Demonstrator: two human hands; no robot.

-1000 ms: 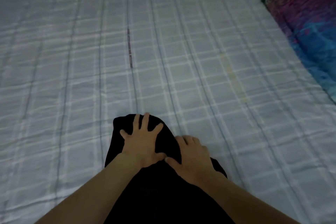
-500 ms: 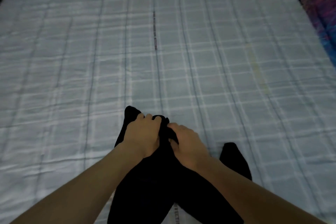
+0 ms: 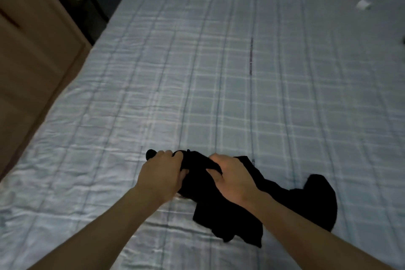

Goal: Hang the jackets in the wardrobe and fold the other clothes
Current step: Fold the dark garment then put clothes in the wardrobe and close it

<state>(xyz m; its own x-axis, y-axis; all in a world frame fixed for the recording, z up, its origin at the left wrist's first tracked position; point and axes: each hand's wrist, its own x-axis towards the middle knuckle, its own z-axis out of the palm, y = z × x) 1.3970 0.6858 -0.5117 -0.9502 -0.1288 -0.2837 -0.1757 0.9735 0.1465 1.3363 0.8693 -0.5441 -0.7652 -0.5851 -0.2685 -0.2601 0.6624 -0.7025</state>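
My left grip and right grip are both clutching a bunched black garment near the bed's near edge; it is looking soft, light and floppy, needing hold at its edges.

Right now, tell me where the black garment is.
In the head view, the black garment lies crumpled on the checked bedspread, low and right of centre. The left hand and right hand grip its left end, the rest trailing right.

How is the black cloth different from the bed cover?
The black garment is plain and dark; the checked bedspread is pale with lines. The black garment is bunched, gripped by the left hand and right hand; the checked bedspread lies spread out. Both are fabric.
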